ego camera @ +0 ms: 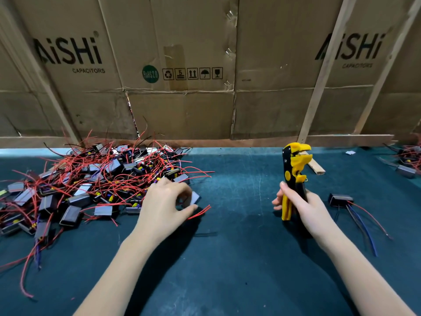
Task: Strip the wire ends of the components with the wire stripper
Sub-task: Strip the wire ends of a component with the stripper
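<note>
Both hands work over the desk [227,258]. My left hand [164,206] pinches a grey component [193,198] at the pile's near edge, red wires trailing. My right hand [303,208] grips the wire stripper [293,176] upright by its handles. One component [340,200] lies beside it, toward the right edge. Farther left sprawls the pile of components [95,179], before the cardboard wall [205,65].

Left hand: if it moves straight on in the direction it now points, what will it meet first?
The left hand points forward and right, already pinching a grey component at the edge of the pile. Beyond that, bare green mat follows; depth is uncertain.
</note>
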`<state>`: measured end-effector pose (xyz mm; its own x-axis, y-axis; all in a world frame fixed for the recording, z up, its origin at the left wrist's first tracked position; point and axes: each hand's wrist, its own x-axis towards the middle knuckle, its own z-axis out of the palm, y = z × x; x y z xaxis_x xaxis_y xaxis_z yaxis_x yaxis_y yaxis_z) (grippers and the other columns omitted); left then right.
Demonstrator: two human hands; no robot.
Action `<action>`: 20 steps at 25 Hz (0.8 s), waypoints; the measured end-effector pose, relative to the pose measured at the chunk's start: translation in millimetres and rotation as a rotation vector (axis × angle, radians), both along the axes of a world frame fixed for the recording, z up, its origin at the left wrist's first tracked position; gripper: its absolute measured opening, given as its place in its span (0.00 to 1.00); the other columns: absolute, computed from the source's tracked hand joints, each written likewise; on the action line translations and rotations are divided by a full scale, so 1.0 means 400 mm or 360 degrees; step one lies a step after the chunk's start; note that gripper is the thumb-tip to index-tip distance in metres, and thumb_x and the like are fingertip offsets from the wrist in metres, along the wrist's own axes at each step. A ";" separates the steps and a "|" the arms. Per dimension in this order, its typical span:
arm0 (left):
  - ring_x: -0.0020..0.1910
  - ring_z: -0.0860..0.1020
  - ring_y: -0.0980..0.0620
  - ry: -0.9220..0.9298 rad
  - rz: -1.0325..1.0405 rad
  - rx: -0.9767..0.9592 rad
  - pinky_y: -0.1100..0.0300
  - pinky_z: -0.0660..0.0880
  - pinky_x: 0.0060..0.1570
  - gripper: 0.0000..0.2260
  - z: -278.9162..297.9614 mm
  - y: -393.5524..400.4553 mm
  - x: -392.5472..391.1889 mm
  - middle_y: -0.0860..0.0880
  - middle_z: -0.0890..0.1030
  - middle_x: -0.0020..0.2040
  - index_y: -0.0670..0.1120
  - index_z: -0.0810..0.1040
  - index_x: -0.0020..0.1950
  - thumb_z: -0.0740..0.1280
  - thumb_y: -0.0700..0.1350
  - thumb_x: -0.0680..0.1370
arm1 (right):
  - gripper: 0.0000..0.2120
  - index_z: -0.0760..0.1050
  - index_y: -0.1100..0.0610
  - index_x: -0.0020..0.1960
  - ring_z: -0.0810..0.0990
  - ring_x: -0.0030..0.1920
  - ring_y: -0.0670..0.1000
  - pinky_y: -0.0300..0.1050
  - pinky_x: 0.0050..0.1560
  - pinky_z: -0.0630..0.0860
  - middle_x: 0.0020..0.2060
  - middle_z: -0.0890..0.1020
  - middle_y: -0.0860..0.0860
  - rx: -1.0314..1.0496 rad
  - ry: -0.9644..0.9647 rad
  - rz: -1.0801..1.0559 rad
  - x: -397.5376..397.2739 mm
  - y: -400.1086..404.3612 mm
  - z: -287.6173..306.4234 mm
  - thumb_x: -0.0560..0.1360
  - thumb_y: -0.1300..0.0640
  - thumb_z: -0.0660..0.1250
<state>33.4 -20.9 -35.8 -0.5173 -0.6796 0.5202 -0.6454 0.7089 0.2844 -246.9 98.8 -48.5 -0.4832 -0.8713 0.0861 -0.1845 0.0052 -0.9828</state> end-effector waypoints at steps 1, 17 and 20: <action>0.44 0.75 0.47 0.0030 -0.0126 -0.0126 0.51 0.72 0.45 0.08 -0.001 0.009 -0.013 0.55 0.81 0.39 0.48 0.81 0.42 0.78 0.45 0.67 | 0.29 0.79 0.60 0.46 0.86 0.43 0.55 0.59 0.58 0.78 0.41 0.86 0.56 0.0008 -0.0004 0.0012 -0.001 0.001 0.001 0.65 0.34 0.68; 0.34 0.76 0.57 0.0086 -0.0393 0.0317 0.55 0.74 0.40 0.17 0.005 0.042 -0.035 0.54 0.79 0.33 0.48 0.78 0.36 0.65 0.61 0.74 | 0.14 0.80 0.59 0.49 0.85 0.45 0.53 0.59 0.59 0.77 0.42 0.86 0.54 0.0113 0.0030 0.0086 -0.007 0.010 0.005 0.75 0.47 0.70; 0.33 0.75 0.58 -0.0325 -0.0429 0.0960 0.55 0.73 0.40 0.26 0.010 0.010 0.018 0.51 0.82 0.35 0.49 0.79 0.39 0.66 0.72 0.67 | 0.13 0.80 0.59 0.49 0.85 0.45 0.53 0.59 0.58 0.78 0.42 0.86 0.54 0.0107 0.0025 0.0076 -0.006 0.008 0.006 0.75 0.48 0.70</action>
<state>40.5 -16.8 -31.6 -0.7560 -0.6537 -0.0339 -0.5515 0.6082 0.5709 -249.2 102.2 -46.0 -0.4403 -0.8972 0.0341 -0.2014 0.0617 -0.9776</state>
